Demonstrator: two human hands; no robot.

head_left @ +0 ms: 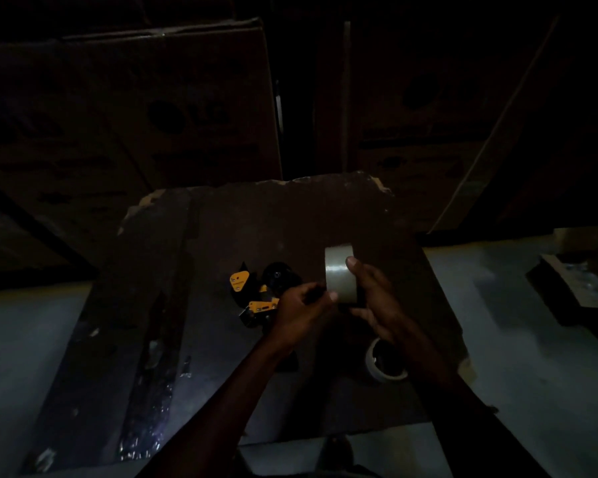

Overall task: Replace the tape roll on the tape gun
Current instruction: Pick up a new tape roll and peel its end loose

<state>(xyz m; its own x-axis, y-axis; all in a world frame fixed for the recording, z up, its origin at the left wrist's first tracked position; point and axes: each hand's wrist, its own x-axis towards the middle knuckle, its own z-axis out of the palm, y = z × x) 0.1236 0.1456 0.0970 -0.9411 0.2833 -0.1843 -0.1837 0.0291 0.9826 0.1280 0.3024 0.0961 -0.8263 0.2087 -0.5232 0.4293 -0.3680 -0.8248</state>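
Dark cardboard boxes [128,108] stand behind a flattened cardboard sheet [256,219] on the floor. On the sheet lies a black and orange tape gun [256,294], its hub bare. Just right of it, a full roll [339,274], pale and glossy, stands on edge, clamped in the right hand [377,298], thumb on top. The left hand [301,312] pinches at the roll's lower edge. An empty core [377,363] lies under the right wrist.

One camera on my head looks forward and down, close over my hands [342,305] and the dark surface [221,236] below.
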